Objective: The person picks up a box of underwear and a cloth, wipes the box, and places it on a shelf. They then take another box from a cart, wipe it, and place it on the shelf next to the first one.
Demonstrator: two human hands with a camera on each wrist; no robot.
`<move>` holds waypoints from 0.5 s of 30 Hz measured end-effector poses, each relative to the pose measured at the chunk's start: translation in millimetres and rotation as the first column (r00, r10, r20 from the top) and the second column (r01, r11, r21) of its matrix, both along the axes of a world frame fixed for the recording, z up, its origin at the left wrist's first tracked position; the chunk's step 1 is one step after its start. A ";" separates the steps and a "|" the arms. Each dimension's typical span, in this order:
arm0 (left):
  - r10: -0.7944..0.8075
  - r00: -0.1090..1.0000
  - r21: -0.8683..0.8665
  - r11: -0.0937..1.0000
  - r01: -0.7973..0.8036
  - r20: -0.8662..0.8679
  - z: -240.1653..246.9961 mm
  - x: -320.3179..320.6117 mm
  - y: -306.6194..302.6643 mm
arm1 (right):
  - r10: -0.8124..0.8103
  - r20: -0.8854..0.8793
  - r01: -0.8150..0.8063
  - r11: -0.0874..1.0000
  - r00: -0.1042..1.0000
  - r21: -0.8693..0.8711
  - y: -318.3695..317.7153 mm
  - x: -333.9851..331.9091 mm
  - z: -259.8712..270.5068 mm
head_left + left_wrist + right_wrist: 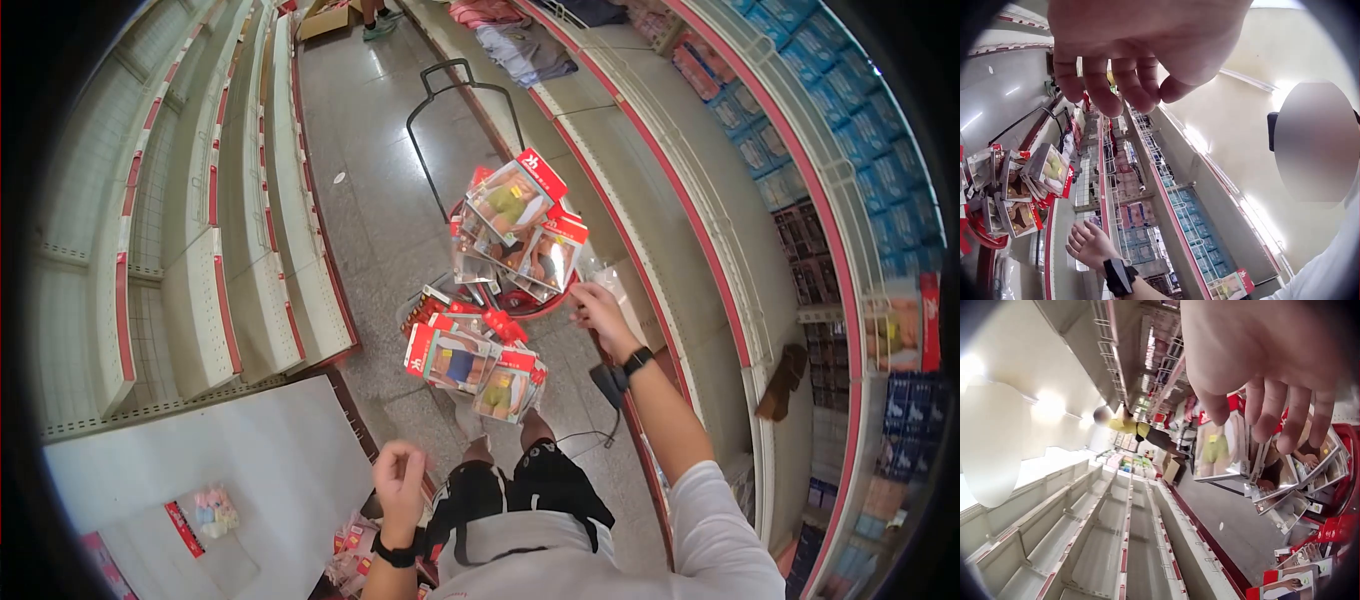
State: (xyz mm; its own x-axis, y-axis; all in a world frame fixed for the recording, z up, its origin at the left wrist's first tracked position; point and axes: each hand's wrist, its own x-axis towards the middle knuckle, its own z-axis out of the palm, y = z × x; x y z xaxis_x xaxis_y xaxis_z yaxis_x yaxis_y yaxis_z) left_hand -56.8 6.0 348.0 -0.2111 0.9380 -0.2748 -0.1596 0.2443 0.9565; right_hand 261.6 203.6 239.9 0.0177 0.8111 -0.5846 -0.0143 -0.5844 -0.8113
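A red basket (540,310) with a long black handle (412,130) stands on the aisle floor, heaped with clear, red-topped underwear packs (508,203). My right hand (605,322) hangs beside the basket's right rim, fingers loosely bent and nothing in them. In the right wrist view, the fingers (1260,412) overlap the heaped packs. Nearer my legs is a second pile of underwear packs (455,362). My left hand (400,482) is raised over the edge of the white shelf board, empty, its fingers relaxed. The left wrist view shows that hand's fingers (1100,94) hanging loosely.
Bare tiered shelves (190,290) line the left side. Shelves on the right carry blue packs (850,80) and folded clothes (525,50). A small pack (205,515) lies on the white board (290,450) at lower left. A person (1132,428) is farther down the aisle near a cardboard box (328,20).
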 end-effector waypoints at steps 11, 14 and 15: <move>0.024 0.966 -0.134 0.989 -0.060 -0.257 -25.4 25.7 28.0 | -0.114 -0.210 0.080 0.983 0.971 -0.163 126.1 -64.1 -127.4; 0.047 0.971 -0.137 0.987 -0.081 -0.233 -29.0 34.5 35.5 | -0.189 -0.257 0.159 0.978 0.948 -0.133 129.9 -75.7 -141.5; 0.048 0.971 -0.148 0.985 -0.085 -0.234 -29.6 37.4 37.9 | -0.239 -0.280 0.218 0.970 0.930 -0.106 130.5 -79.2 -145.8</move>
State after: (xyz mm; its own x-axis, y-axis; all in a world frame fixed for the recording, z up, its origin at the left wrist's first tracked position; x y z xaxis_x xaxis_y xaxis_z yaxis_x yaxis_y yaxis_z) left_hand -19.4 43.9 318.4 -0.3462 0.8690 -0.3535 0.0383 0.3896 0.9202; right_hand 182.4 334.1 94.1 0.0193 0.7611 -0.6484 -0.3817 -0.5938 -0.7083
